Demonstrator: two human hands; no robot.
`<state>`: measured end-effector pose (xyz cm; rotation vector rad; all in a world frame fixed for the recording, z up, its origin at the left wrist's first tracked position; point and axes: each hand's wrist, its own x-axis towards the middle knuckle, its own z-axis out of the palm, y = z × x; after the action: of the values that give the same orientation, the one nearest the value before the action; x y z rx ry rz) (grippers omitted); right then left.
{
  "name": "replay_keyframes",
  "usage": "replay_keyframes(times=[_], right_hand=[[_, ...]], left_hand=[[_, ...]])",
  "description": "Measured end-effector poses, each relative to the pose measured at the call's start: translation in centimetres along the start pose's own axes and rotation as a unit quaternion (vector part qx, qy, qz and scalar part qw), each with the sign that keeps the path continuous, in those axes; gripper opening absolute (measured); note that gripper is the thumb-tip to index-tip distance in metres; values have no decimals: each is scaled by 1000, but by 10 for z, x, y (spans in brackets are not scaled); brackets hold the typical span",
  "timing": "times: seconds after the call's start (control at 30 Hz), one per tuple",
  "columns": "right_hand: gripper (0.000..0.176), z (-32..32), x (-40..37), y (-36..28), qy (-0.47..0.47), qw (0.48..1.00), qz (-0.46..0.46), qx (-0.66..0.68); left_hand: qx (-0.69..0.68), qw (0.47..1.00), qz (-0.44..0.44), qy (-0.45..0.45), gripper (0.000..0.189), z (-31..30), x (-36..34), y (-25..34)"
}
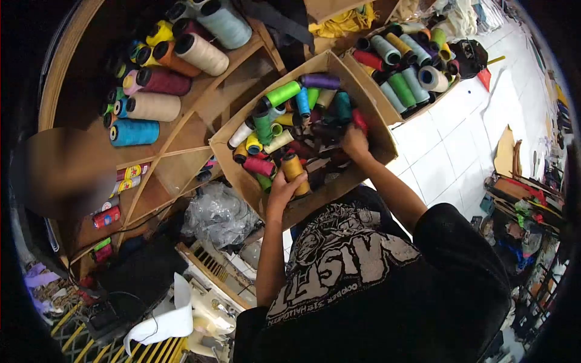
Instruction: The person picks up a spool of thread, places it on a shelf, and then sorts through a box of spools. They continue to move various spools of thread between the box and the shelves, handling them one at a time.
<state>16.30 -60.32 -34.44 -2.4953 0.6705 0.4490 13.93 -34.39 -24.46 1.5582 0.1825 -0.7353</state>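
Wooden shelf point(181, 142): the biggest thing here, off to my left, its cubbies stacked with large thread cones; I count at least seven, two of them cream

Near box point(330, 189): an open cardboard box right in front of my chest, heaped with small spools lying every which way; more than a dozen show, green, yellow, purple, pink and dark ones

Far box point(370, 91): a second cardboard box touching the near one on its far right side, with about a dozen spools lying in rows

Left hand point(282, 189): at the near wall of the near box, fingers curled closed around the mustard spool

Right hand point(354, 143): deeper in the same box, toward its right wall, fingertips sunk among dark spools; I cannot tell whether they have closed on anything

Mustard spool point(295, 169): in my left palm, just inside the near wall, long axis pointing away from me into the box, dark cap end farthest from my wrist

Red spool point(360, 121): just beyond my right fingertips, against the right wall; my right hand is the nearer one to it, my left well apart from it

Count: two boxes, two hands, one spool held for sure
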Motion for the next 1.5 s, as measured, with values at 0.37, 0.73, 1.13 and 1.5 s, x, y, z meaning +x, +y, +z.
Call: replay_keyframes(times=[0.37, 0.73, 1.13, 1.5], right_hand=[[45, -17, 11, -3, -202, 968, 48, 143], [40, -32, -23, -30, -284, 859, -170, 390], [51, 24, 88, 24, 101, 992, 51, 53], [49, -102, -55, -123, -315, 874, -233, 287]], left_hand=[[-291, 955, -21, -42, 31, 0, -11, -18], [-375, 913, -6, -162, 50, -9, -10, -25], [-446, 893, 42, -48, 55, -25, -31, -44], [-509, 826, 233, 64, 53, -109, -118, -19]])
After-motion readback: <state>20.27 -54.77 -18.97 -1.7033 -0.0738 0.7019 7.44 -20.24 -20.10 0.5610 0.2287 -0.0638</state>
